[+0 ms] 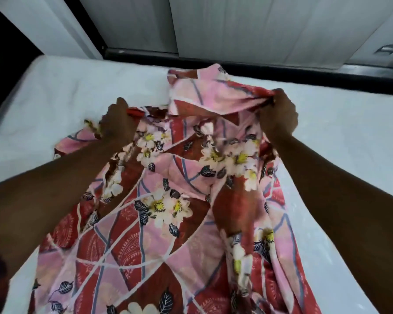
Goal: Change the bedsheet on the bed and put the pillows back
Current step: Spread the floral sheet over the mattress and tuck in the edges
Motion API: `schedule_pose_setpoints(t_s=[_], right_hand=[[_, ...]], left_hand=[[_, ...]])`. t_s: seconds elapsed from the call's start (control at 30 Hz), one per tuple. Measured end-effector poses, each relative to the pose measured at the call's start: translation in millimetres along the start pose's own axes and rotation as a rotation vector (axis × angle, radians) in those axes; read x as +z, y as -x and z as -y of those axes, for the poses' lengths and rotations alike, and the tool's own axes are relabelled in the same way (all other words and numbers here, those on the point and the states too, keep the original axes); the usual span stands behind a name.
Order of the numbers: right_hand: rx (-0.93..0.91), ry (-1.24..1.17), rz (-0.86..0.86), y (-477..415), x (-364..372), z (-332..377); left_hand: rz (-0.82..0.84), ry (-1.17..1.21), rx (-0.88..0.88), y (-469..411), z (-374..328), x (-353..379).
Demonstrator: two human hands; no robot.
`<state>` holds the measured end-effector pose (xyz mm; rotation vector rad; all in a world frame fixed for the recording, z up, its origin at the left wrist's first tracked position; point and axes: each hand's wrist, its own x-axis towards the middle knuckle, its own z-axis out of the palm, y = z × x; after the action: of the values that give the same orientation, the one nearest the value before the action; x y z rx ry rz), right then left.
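A pink and red bedsheet [168, 223] with white flowers lies bunched down the middle of a bare white mattress [340, 137]. My left hand [117, 121] grips a red edge of the sheet at centre left. My right hand [278, 112] pinches a gathered edge of it at upper right, lifted a little off the mattress. Between the two hands a folded flap of the sheet stands up. No pillows are in view.
Beyond the mattress's far edge runs a dark ledge [372, 73], with white cupboard doors [259, 26] behind it. A dark gap [2, 53] lies off the mattress's left side. Bare mattress shows on both sides of the sheet.
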<state>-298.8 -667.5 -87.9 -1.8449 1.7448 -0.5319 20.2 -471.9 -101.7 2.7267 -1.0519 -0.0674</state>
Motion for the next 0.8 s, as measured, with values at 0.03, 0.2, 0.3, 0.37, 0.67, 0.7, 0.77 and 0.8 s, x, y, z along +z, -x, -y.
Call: schedule_pose_setpoints(t_s=[0.03, 0.2, 0.3, 0.37, 0.67, 0.7, 0.77, 0.8], right_hand=[[0.087, -0.034, -0.041, -6.2, -11.9, -9.5], [0.190, 0.127, -0.050, -14.5, -27.7, -56.9], [-0.027, 0.289, 0.163, -8.8, -10.9, -52.3], [-0.109, 0.337, 0.263, -6.3, 2.6, -47.0], [-0.298, 0.430, 0.280, -8.2, -2.4, -81.0], [-0.277, 0.389, 0.219, -18.0, -12.5, -86.6], [-0.148, 0.288, 0.067, -43.7, -37.3, -101.5], [-0.059, 0.235, -0.023, -58.5, -52.9, -113.1]], left_hand=[[-0.040, 0.023, -0.091, -8.5, 4.7, -7.0], [-0.191, 0.179, -0.341, -20.3, 8.7, -17.1], [-0.250, 0.047, -0.131, -4.1, -10.7, 3.0], [-0.097, 0.079, 0.182, 17.0, -34.5, 24.7], [0.561, -0.020, 0.538, 58.4, -148.7, 89.2], [0.614, 0.048, 0.466, 53.6, -157.6, 88.3], [0.683, 0.210, 0.353, 37.9, -162.0, 91.7], [0.710, 0.248, 0.326, 29.8, -163.3, 93.6]])
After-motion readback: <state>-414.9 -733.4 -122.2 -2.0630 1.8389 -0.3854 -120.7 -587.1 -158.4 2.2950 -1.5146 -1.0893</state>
